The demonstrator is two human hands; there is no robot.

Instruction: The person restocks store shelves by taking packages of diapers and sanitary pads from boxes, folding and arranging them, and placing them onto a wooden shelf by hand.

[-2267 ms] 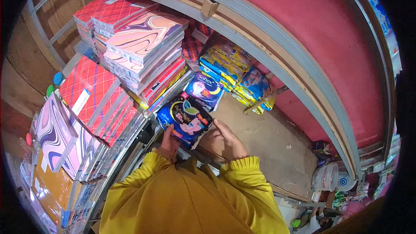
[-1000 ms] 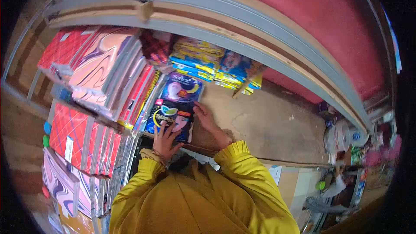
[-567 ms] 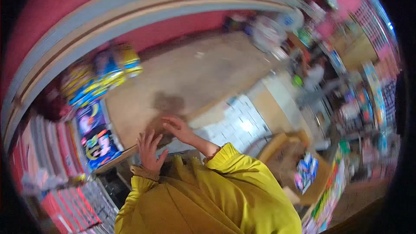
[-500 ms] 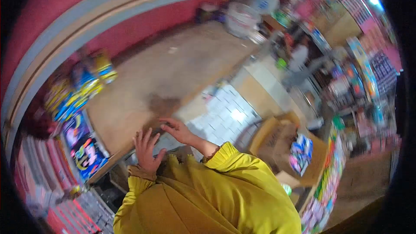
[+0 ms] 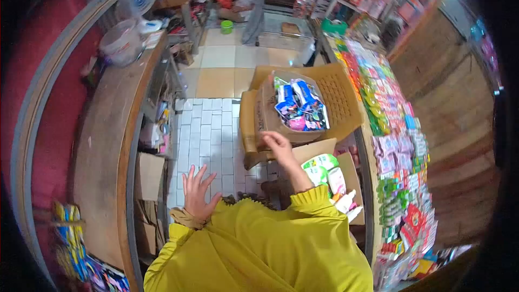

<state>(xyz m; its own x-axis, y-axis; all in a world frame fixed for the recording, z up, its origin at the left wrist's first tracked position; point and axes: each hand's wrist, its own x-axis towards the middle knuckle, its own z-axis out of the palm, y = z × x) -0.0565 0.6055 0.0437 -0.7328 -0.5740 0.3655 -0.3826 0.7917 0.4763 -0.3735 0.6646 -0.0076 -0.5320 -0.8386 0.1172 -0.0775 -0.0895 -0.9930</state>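
Note:
Over the white tiled floor (image 5: 208,124), my left hand (image 5: 198,192) is spread with nothing in it. My right hand (image 5: 282,150) is raised beside an open cardboard box (image 5: 338,94), its fingers loosely curved and apart, holding nothing. Blue and dark plastic packs (image 5: 300,103) fill that box, inside a clear wrapping. Nearer my right sleeve, a second open box (image 5: 350,176) holds green and white packs (image 5: 320,165). At the lower left, the dark blue and pink packs (image 5: 105,276) lie on the wooden shelf (image 5: 102,146).
A display of colourful sachets (image 5: 394,146) runs down the right side. Clear plastic tubs (image 5: 120,42) stand at the shelf's far end. Another person (image 5: 243,1) sits at the far end of the aisle, near a green container (image 5: 226,26). A red wall (image 5: 59,92) borders the left.
Both hands have left the packs on the shelf. The view has swung right to the aisle and boxes. My right hand has moved away from my left, toward the open box.

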